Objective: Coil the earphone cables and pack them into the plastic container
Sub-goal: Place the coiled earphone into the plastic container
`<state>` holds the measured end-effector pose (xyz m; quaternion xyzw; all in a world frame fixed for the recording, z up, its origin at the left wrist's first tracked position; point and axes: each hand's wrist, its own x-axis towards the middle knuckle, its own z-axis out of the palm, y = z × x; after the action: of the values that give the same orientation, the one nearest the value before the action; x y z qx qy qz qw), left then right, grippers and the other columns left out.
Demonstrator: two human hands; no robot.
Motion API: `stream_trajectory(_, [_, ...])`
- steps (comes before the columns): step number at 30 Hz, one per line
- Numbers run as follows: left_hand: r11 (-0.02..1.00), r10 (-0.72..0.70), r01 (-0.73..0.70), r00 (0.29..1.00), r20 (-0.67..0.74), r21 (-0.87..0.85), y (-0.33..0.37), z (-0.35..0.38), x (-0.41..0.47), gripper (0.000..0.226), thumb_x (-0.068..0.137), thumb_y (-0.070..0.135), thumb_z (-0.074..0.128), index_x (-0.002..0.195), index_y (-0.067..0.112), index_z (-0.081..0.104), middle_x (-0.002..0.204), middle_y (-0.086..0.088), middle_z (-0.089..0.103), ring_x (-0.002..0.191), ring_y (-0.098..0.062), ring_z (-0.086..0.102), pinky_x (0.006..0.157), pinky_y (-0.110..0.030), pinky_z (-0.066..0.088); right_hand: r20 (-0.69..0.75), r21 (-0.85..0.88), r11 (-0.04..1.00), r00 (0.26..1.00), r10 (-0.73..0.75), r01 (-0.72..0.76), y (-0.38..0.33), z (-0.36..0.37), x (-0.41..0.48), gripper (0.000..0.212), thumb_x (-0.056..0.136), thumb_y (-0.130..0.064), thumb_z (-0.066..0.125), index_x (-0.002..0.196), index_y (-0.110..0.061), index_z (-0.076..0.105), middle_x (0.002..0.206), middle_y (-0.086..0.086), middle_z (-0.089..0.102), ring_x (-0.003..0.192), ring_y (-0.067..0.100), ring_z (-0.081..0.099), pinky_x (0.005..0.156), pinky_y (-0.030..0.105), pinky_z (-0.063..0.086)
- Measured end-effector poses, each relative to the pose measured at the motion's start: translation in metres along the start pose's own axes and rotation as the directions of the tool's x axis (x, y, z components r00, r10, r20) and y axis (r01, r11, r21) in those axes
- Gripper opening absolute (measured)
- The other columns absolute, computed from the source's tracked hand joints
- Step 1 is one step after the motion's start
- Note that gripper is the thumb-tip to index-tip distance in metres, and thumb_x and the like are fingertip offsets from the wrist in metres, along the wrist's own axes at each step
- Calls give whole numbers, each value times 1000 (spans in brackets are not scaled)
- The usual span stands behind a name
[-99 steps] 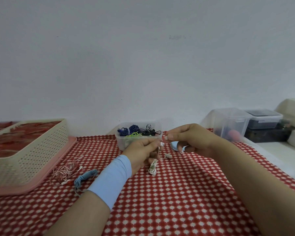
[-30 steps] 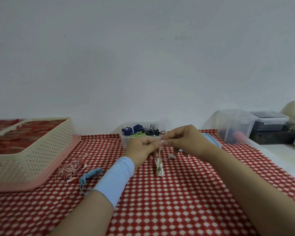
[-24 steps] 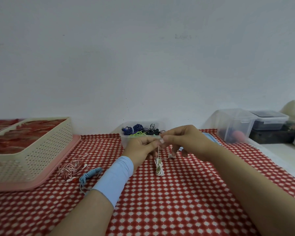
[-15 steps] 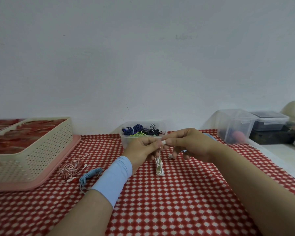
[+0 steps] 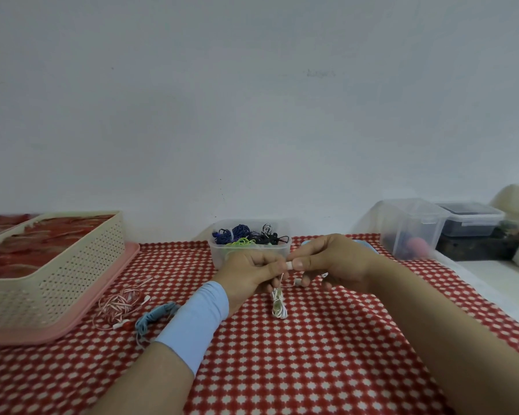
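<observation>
over the counter (image 5: pixel 312 354), head view, the left hand (image 5: pixel 252 272) and right hand (image 5: pixel 336 262) meet, both pinching one end of the white earphone cable (image 5: pixel 278 307), its coil dangling in front of the plastic container (image 5: pixel 221 254). since three seconds ago the bundle looks tighter, so packing seems near.

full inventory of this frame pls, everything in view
white earphone cable: 1, white, bundle hanging below the hands
plastic container: 1, clear, centre back
coiled earphones: several, blue, green, black, inside the plastic container
loose earphone: 1, pink-white, on the cloth by the tray
blue earphone: 1, light blue, bundled, left of the left forearm
basket: 1, cream, on the tray
tray: 1, pink, left
clear box: 1, back right
lidded box: 1, clear, dark contents, far right
tablecloth: 1, red-white check
left hand: pinches the cable, blue wrist sleeve
right hand: pinches the cable
</observation>
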<state>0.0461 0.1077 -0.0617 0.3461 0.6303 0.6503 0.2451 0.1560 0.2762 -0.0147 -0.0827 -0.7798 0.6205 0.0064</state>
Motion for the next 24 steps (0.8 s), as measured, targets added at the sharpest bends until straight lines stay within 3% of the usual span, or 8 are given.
stream_trajectory(8, [992, -47, 48, 999, 13, -116, 4, 0, -1, 8, 90, 9, 65, 89, 6, 73, 71, -4, 67, 57, -8, 58, 54, -18, 49, 6, 36, 999, 1000, -26, 26, -2, 2, -1, 13, 88, -12, 73, 97, -13, 83, 85, 9, 76, 68, 16, 65, 44, 19, 41])
stream_trajectory(13, [999, -26, 26, 999, -19, -32, 4, -2, -2, 9, 90, 8, 66, 93, 5, 74, 71, -3, 68, 58, -9, 59, 56, -19, 50, -38, -10, 999, 998, -42, 41, 0, 6, 1, 10, 88, -9, 74, 92, -13, 83, 85, 12, 76, 69, 20, 66, 44, 20, 40])
stream_trajectory(17, [999, 10, -7, 997, -80, 31, 8, 1, -2, 13, 91, 14, 67, 96, 5, 74, 67, 3, 68, 60, -11, 59, 55, -20, 49, -26, -30, 997, 998, -65, 64, -4, 4, -1, 15, 93, -13, 70, 102, -13, 81, 93, 11, 77, 73, 23, 66, 51, 25, 40])
stream_trajectory(24, [999, -18, 16, 999, -40, -33, 11, 3, -2, 11, 92, 9, 64, 97, 5, 72, 68, 2, 68, 56, -7, 58, 52, -17, 48, -23, 46, 998, 999, -47, 48, 0, 5, 3, 18, 89, -16, 71, 101, -6, 80, 83, 7, 75, 67, 18, 63, 49, 23, 37])
